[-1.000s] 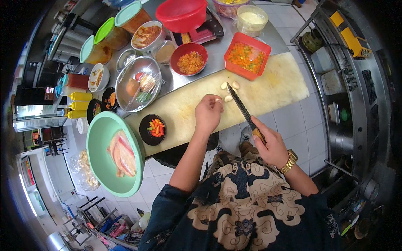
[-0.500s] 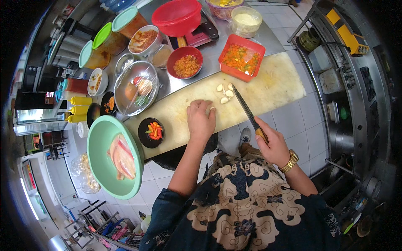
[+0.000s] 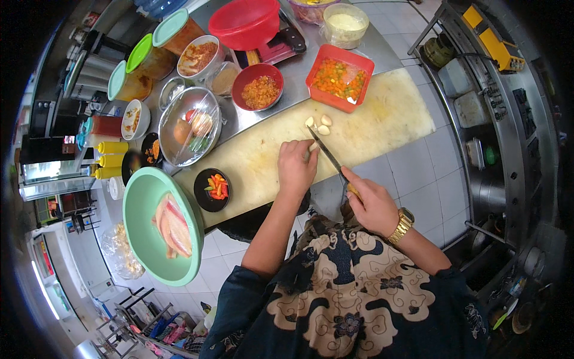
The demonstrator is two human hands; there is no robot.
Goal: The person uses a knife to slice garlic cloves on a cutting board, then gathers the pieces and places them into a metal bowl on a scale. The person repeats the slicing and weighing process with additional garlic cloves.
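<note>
My left hand [image 3: 295, 167] presses down on a peeled garlic clove [image 3: 312, 146] on the long pale cutting board [image 3: 382, 131]. A long dark knife [image 3: 326, 153] is gripped in my right hand [image 3: 371, 203], its blade lying against the fingers of my left hand at the clove. Three more peeled garlic cloves [image 3: 318, 124] lie just beyond the blade tip. A gold watch sits on my right wrist.
A small black dish of cut chillies [image 3: 213, 189] and a mint-green plate with sliced meat [image 3: 160, 227] lie left of my hands. A red tray of diced vegetables [image 3: 339, 78], a red bowl [image 3: 258, 87], a covered steel bowl [image 3: 190, 126], lidded tubs and yellow squeeze bottles crowd the counter. Steel shelving stands to the right.
My left hand slid left on the board, then settled on one clove. The knife swung in from the right until its blade met that hand.
</note>
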